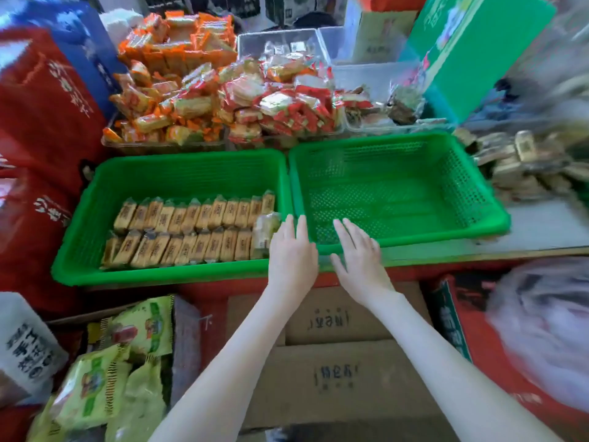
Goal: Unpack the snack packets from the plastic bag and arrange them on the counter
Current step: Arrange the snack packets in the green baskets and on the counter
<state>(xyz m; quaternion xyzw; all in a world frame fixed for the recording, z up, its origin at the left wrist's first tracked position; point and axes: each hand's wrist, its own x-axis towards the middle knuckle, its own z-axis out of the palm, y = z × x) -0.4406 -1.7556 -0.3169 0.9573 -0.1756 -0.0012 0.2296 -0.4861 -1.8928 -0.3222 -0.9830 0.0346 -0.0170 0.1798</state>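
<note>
Two green plastic baskets stand side by side on the counter. The left basket [178, 167] holds two neat rows of tan snack packets [191, 231]. The right basket [478, 218] has nothing in it. My left hand [291, 250] lies flat with straight fingers over the rim where the two baskets meet. My right hand [360, 253] is spread flat over the near rim of the right basket. Neither hand holds anything. A blurred translucent plastic bag [541, 333] sits at the lower right.
Heaps of orange packets [172, 78] and red packets [280, 103] fill clear trays behind the baskets. Brown packets [526, 164] are piled at right, beside a green carton [471, 49]. Cardboard boxes [334, 371] and yellow-green bags [105, 378] lie below the counter; red bags stand at left.
</note>
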